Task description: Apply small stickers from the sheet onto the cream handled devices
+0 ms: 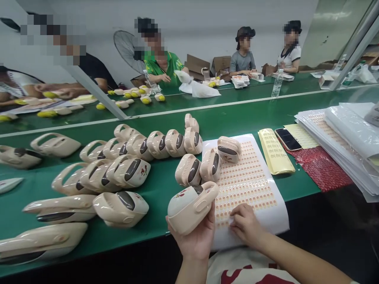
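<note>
My left hand (197,236) grips a beige plastic casing (189,205) with a handle loop, lifted just above the table's near edge. My right hand (244,225) rests on a white sticker sheet (251,181) printed with rows of small orange stickers, its fingertips pinched together at one sticker on the near rows. Three more beige casings (211,163) stand on and beside the sheet's far left corner.
Several beige casings (124,173) crowd the green table (166,185) to the left. A yellow sticker strip (275,152), a phone (288,139), red sheet (321,167) and stacked white sheets (343,138) lie right. Other people sit at the far table.
</note>
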Demonstrator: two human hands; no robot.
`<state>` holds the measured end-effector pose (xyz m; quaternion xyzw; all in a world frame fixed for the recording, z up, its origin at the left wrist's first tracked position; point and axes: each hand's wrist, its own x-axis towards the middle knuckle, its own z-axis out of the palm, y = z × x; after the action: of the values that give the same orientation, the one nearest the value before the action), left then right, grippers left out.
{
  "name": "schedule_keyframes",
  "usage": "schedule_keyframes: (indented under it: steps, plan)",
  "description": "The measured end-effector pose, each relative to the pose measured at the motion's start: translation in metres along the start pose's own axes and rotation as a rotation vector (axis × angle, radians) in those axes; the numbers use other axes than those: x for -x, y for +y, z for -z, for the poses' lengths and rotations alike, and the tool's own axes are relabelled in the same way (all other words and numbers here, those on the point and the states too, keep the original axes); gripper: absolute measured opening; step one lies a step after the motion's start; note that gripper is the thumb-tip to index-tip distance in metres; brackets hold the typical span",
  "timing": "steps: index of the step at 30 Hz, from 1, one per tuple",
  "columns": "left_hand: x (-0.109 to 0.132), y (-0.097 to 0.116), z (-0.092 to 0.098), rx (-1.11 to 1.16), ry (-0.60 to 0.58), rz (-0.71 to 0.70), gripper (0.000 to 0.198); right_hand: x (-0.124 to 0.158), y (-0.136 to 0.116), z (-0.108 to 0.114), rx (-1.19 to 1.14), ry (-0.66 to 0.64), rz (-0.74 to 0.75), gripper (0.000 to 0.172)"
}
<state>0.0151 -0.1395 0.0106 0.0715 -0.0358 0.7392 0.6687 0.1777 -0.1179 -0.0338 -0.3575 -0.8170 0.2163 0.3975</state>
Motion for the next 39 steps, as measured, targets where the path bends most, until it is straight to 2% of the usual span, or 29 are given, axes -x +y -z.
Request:
schedule_keyframes:
  steps: [3,5,7,10,19,25,33,35,39]
  plan:
    - [0.002,-0.010,0.003,-0.017,-0.065,0.017,0.047,-0.024,-0.020,0.017,-0.437,0.065,-0.361,0.023]
    - [0.002,-0.017,0.006,-0.033,-0.110,0.063,0.053,-0.042,-0.036,0.025,-0.653,0.167,-0.448,0.027]
    - [0.002,-0.024,0.006,-0.042,-0.144,0.109,0.055,-0.056,-0.050,0.028,-0.731,0.251,-0.423,0.025]
    - [0.000,-0.032,0.003,-0.035,-0.159,0.101,0.049,-0.065,-0.061,0.023,-0.695,0.312,-0.402,0.018]
    - [-0.002,-0.039,0.001,-0.031,-0.147,0.104,0.046,-0.060,-0.052,0.010,-0.650,0.373,-0.438,0.018]
    - [0.000,-0.042,0.004,0.020,-0.203,0.128,0.050,-0.057,-0.054,0.004,-0.530,0.462,-0.316,0.017]
    - [-0.001,-0.043,0.007,0.083,-0.205,0.200,0.053,-0.062,-0.045,0.008,-0.157,0.507,0.016,0.013]
    - [-0.001,-0.043,0.007,0.092,-0.192,0.218,0.053,-0.061,-0.044,0.010,-0.163,0.498,0.012,0.012]
    - [-0.001,-0.043,0.007,0.089,-0.122,0.224,0.052,-0.058,-0.048,0.013,-0.346,0.430,-0.070,0.012]
